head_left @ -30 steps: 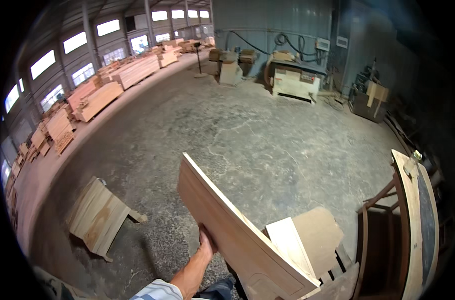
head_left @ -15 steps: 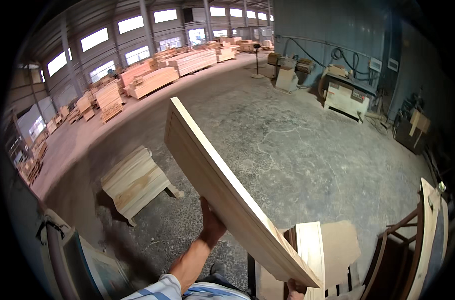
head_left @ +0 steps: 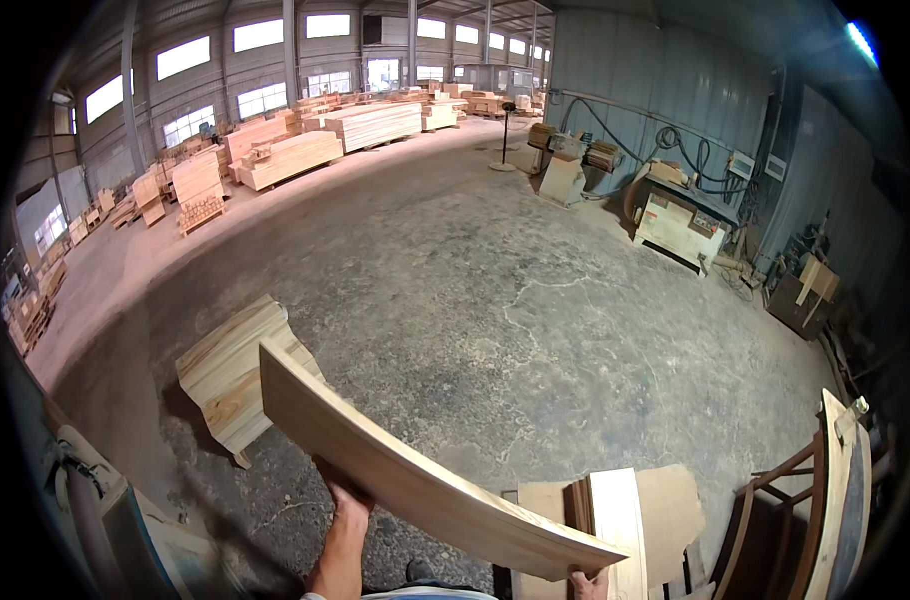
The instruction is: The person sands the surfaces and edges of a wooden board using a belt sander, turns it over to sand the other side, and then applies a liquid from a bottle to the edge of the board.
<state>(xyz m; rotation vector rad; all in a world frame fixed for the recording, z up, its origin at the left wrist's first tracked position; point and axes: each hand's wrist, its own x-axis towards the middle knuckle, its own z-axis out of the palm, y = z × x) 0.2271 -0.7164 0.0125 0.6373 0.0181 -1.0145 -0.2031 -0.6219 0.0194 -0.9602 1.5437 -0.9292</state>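
Observation:
A long pale wooden panel (head_left: 425,480) with a bevelled border slants across in front of me, its far end up to the left. My left hand (head_left: 347,492) grips its lower edge left of the middle, the fingers partly hidden behind the wood. At the panel's near right end, my right hand (head_left: 588,584) is closed on the corner, with the thumb showing. Just beyond that end, a stack of similar panels (head_left: 617,520) lies on brown cardboard (head_left: 672,520). A low wooden bench-like piece (head_left: 230,375) stands on the floor at left, partly covered by the held panel's far end.
A wooden frame (head_left: 830,500) stands close on my right, and a machine or cabinet edge (head_left: 150,535) at lower left. Concrete floor (head_left: 445,300) stretches ahead toward lumber stacks (head_left: 375,125). A white woodworking machine (head_left: 680,230) stands by the right wall.
The panel's far end has swung down and to the left, so it lies closer to level. My left hand moved left and lower with it; both hands keep their hold. The view has shifted upward.

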